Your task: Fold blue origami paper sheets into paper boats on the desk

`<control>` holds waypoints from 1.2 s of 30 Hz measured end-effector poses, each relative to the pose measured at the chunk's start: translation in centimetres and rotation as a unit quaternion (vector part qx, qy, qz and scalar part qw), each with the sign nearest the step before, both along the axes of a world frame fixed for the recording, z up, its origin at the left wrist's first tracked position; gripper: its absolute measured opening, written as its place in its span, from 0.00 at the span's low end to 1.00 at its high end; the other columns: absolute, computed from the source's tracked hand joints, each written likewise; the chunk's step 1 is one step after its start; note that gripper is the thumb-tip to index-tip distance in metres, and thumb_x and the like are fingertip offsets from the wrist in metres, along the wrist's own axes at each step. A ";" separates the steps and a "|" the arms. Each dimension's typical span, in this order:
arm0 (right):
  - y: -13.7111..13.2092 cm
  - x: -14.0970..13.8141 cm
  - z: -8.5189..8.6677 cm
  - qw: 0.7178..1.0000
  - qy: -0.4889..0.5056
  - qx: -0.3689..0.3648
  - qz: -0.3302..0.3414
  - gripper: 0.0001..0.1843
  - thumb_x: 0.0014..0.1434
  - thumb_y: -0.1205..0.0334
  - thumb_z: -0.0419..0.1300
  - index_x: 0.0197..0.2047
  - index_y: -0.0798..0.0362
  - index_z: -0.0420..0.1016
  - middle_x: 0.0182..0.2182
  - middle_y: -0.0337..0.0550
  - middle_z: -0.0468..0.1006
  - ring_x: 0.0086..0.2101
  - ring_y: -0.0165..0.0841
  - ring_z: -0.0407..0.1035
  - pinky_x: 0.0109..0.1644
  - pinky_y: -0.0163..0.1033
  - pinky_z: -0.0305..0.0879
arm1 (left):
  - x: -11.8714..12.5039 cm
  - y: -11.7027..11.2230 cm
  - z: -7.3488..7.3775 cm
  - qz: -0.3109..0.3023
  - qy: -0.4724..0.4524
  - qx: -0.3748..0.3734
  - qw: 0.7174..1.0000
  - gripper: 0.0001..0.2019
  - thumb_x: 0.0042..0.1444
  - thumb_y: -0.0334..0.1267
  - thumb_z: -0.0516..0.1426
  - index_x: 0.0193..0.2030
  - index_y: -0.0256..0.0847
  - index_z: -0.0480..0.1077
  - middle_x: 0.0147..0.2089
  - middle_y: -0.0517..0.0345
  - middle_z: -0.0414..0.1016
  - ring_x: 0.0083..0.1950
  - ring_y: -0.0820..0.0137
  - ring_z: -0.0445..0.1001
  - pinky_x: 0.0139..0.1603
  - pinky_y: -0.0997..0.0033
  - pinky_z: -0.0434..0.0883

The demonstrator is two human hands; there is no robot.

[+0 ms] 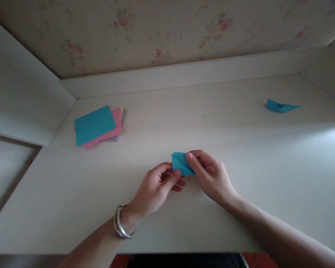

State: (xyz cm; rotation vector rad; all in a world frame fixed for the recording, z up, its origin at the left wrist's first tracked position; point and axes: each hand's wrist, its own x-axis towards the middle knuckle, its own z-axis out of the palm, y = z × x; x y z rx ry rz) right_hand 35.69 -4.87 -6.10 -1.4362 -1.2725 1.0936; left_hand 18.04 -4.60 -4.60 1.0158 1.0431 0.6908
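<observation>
A small folded piece of blue paper (181, 165) is held between both hands above the white table, with diagonal crease lines on its face. My left hand (158, 186) pinches its lower left edge, thumb in front and fingers curled behind. On the upper right part, my right hand (210, 173) grips the paper with the thumb on top and the fingers bent behind it. The parts of the paper beneath the thumbs are hidden.
At the back left lies a stack of coloured paper sheets (95, 126), blue on top of pink, purple and yellow. A folded blue paper boat (281, 107) rests at the far right. The white table (72, 208) meets a raised ledge (184, 72) below floral wallpaper.
</observation>
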 end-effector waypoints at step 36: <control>-0.1 2.8 0.9 0.969 0.114 0.116 0.186 0.17 0.59 0.66 0.69 0.52 0.45 0.81 0.43 0.43 0.84 0.39 0.34 0.80 0.42 0.35 0.78 | -2.9 0.3 0.3 -0.023 -0.012 0.235 0.972 0.13 0.61 0.31 0.63 0.52 0.47 0.75 0.43 0.57 0.80 0.38 0.72 0.81 0.38 0.78 0.79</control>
